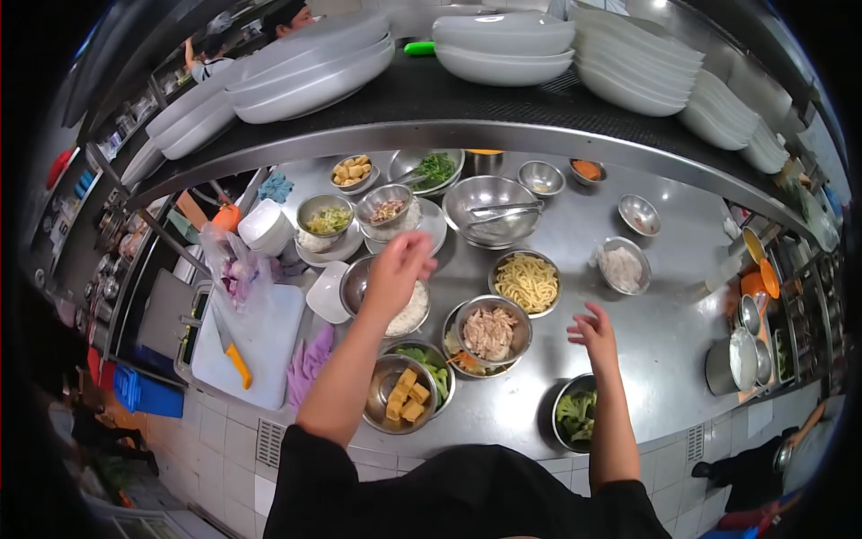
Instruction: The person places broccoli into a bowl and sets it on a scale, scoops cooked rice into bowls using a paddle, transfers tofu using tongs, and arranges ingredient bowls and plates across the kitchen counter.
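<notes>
My left hand (400,271) hovers over the steel bowls at the middle left, fingers loosely bent and apart, with nothing visible in it. Below it, partly covered by my forearm, is a bowl of white rice (409,310). Over bare steel at the right, my right hand (594,336) is held up with its fingers spread and empty. Between the hands stand a bowl of thick yellow noodles (527,284) and a bowl of shredded pale meat (490,333). A bowl of broccoli (576,415) sits beside my right forearm. Fried tofu cubes (406,397) fill a bowl near my left forearm.
A shelf (449,136) with stacked white dishes (505,49) crosses above the steel table. At the left, a yellow-handled knife (235,361) lies on a white cutting board (269,355). Tongs (506,209) rest in a large bowl. Other people are partly visible at the edges.
</notes>
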A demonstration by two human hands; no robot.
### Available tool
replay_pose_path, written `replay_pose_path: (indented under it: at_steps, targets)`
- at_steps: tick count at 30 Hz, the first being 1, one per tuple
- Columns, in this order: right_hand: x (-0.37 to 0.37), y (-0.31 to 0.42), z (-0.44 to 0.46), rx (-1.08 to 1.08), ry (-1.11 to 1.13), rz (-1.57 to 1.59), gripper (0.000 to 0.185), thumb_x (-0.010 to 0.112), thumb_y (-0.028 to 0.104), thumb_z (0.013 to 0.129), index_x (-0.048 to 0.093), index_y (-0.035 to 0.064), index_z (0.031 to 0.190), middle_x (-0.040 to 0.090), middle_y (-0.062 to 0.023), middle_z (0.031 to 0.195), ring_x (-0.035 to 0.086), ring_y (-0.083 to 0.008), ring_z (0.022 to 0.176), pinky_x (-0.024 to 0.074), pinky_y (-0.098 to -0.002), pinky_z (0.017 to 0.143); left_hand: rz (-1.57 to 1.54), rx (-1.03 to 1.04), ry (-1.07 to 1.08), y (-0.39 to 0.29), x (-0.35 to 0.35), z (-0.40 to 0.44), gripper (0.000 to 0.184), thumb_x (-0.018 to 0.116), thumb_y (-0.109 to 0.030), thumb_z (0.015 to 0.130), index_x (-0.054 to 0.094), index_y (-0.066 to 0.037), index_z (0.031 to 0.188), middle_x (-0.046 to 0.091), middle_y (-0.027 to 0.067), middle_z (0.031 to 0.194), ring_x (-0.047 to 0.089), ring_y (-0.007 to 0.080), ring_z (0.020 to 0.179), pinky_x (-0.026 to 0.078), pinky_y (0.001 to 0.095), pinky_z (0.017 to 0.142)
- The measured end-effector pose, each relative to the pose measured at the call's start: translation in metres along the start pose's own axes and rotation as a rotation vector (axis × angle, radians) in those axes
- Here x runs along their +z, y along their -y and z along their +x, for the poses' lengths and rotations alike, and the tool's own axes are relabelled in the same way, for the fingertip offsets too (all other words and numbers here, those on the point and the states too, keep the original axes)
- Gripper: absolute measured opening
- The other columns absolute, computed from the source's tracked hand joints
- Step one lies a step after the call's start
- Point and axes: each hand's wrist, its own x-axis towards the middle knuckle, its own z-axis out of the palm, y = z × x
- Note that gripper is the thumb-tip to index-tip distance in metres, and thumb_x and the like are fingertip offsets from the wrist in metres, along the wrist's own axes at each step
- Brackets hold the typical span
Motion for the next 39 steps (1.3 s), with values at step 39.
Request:
replay_pose_path:
  at_steps: [39]
  targets:
    - [-0.092, -0.069, -0.104, 0.417, -0.597, 0.334, 0.027, 0.046, 0.025, 0.098, 0.044, 0.0001, 0.109, 0.064, -0.0201, 0.073, 0.065, -0.0292, 0.056, 0.0539, -0.0380, 0.047, -0.652, -0.345, -0.274, 0.181, -0.019, 0.332, 0.037, 0.045, -0.001, 0.083, 0.043, 0.007, 0.119, 0.049, 0.0247, 0.122, 0.057, 0.0399, 0.104, 0.058, 0.0539, 0.083]
